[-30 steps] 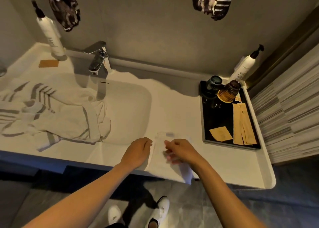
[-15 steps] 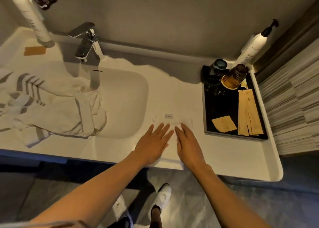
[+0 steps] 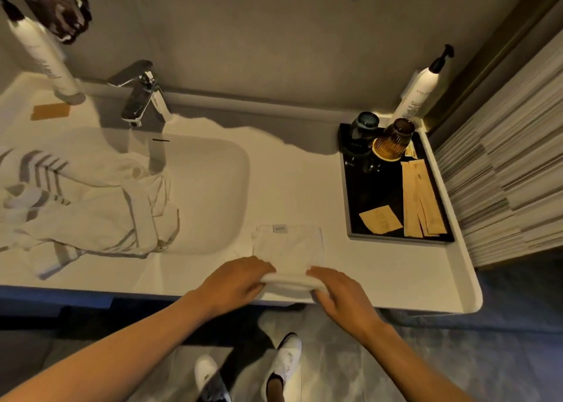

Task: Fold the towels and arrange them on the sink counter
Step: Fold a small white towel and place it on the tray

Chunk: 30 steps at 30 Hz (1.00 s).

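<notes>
Small towel lies flat on the bench, right of the basin. Left hand and right hand each grip its near edge; the unfolded part extends away from them.

Soft white cloth towel, glossy chrome faucet, smooth matt counter

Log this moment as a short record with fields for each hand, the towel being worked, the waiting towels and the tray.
left hand: grips near edge of small white towel
right hand: grips same edge
small white towel: flat on counter, right of basin, label at far edge
striped towels: unfolded heap, left, spilling into basin
tray: black, holds two glasses, paper sachets
</notes>
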Each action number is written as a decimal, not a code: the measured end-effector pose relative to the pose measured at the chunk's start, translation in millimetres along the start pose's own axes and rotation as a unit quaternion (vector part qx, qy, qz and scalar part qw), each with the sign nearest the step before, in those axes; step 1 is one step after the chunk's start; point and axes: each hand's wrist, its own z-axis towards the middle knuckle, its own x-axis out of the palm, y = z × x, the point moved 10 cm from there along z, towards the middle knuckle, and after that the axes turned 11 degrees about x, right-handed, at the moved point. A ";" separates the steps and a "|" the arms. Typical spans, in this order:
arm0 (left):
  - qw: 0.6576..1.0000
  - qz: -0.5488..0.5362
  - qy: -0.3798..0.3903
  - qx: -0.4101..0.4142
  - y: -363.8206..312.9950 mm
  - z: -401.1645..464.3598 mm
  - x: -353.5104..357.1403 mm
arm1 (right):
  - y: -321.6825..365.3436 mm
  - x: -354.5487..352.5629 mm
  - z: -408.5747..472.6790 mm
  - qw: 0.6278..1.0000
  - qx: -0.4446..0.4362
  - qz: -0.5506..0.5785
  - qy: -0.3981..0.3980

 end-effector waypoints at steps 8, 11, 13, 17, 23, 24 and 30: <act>0.888 -0.256 -0.219 -0.312 72.5 23.0 -35.4 | -26.3 -28.5 58.0 0.945 0.277 0.161 -0.063; 0.913 -0.162 -0.169 -0.333 80.0 25.9 -26.0 | -41.8 -18.4 55.5 0.923 0.380 0.046 -0.038; 0.915 -0.095 -0.160 -0.358 83.1 21.5 -27.6 | -45.2 -15.6 53.4 0.909 0.413 0.030 -0.036; 0.902 -0.085 -0.168 -0.389 83.6 23.5 -27.2 | -44.4 -12.4 56.1 0.897 0.435 0.074 -0.039; 0.860 -0.149 -0.110 -0.475 88.7 13.8 -27.2 | -38.4 -12.2 67.4 0.886 0.448 0.114 0.035; 0.845 -0.176 -0.086 -0.498 89.4 10.0 -23.5 | -38.2 -12.6 67.7 0.883 0.453 0.116 0.044; 0.727 -0.424 -0.142 -0.521 76.0 14.8 -3.3 | -21.9 0.4 56.8 0.793 0.508 0.332 0.063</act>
